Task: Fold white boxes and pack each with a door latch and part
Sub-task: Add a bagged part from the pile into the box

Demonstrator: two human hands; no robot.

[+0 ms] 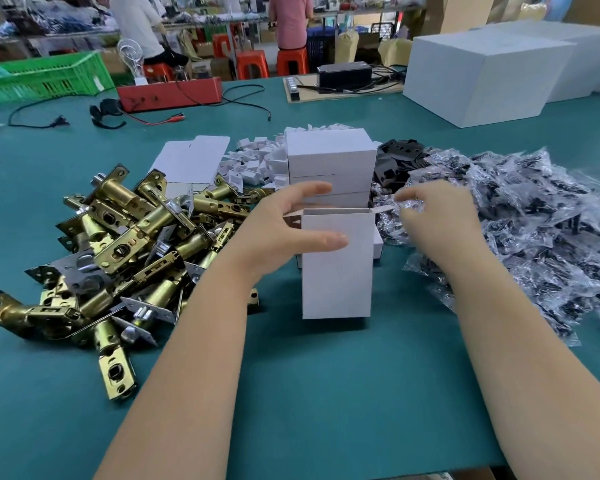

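We see an evenly, brightly lit scene under soft overhead light, with only faint shadows beneath the forearms and the white box point(336, 265). Glare sparkles on the plastic bags point(534, 230) and brass latches point(125, 244). The right hand point(437, 216) looks motion-blurred, the background is soft, and straight lines bow near the edges.

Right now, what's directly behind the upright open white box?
A stack of closed white boxes stands behind the upright open white box; the stack's base is hidden by that box and the left hand.

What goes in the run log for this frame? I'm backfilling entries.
left hand holds upright open white box | right hand on bagged parts | latches piled left | packed boxes stacked behind
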